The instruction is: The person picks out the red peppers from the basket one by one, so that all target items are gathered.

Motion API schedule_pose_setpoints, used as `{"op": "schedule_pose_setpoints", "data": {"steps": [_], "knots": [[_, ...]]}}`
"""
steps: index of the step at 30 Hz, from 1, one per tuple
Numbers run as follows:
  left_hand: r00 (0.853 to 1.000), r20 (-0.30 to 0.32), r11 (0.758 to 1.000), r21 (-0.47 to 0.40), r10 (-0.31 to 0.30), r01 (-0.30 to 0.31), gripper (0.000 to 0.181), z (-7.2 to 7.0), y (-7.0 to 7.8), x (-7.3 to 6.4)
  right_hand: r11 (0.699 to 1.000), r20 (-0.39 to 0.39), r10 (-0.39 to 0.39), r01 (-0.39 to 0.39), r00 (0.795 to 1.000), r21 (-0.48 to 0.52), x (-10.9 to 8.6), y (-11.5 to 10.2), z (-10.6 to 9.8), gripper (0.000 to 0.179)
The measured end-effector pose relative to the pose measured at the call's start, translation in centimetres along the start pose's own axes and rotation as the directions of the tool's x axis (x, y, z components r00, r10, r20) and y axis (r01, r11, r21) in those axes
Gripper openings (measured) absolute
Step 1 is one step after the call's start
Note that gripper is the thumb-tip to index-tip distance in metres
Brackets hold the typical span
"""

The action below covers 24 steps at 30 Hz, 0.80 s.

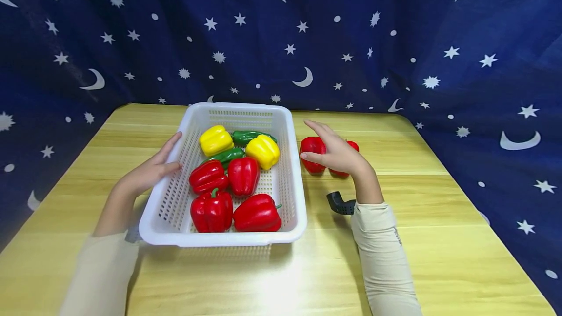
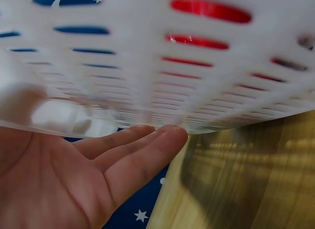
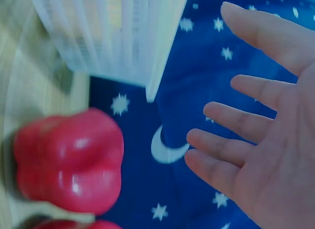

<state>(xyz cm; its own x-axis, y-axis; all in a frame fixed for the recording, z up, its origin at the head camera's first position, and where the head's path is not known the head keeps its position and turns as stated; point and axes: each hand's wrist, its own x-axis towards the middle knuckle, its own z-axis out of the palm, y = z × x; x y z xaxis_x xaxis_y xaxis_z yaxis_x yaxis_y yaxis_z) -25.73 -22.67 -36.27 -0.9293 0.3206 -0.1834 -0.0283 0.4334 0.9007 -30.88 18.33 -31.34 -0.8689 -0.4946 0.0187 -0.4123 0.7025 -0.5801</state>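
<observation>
A white plastic basket [image 1: 299, 199] with slotted walls stands left of centre. Inside lie several red bell peppers [image 1: 212, 211], two yellow bell peppers [image 1: 262, 151] and green elongated peppers [image 1: 250, 137]. My left hand [image 1: 151, 172] holds the basket's left rim, thumb over the edge; in the left wrist view its fingers [image 2: 142, 162] stretch along the outside of the slotted wall. To the right, my right hand [image 1: 335, 152] hovers with spread fingers, holding nothing. Beneath and behind it, two red bell peppers [image 3: 69, 160] rest on the table, partly hidden by the hand in the head view.
The wooden table [image 1: 439, 238] extends right and forward. A dark blue curtain [image 1: 254, 38] with stars and moons hangs behind and at the sides. A black curved piece [image 1: 340, 204] sits beside my right wrist.
</observation>
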Motion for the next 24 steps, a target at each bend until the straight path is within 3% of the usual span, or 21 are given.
{"op": "schedule_pose_setpoints", "data": {"steps": [12,21,24], "knots": [[1.0,-0.001,1.0,-0.02,0.0,0.0,0.079,-0.1,-0.2,0.3,0.976,0.049,-0.215,0.217,0.975,-0.036,1.3,-2.9,3.5,0.075],[1.0,-0.008,1.0,-0.023,0.004,-0.004,0.08,-0.1,-0.2,0.3,0.972,0.115,-0.235,0.234,0.965,0.019,2.2,-4.3,5.5,0.075],[1.0,-0.007,1.0,-0.025,-0.001,0.001,0.081,-0.1,-0.2,0.2,0.971,0.14,-0.238,0.24,0.961,-0.003,2.5,-4.8,6.1,0.075]]}}
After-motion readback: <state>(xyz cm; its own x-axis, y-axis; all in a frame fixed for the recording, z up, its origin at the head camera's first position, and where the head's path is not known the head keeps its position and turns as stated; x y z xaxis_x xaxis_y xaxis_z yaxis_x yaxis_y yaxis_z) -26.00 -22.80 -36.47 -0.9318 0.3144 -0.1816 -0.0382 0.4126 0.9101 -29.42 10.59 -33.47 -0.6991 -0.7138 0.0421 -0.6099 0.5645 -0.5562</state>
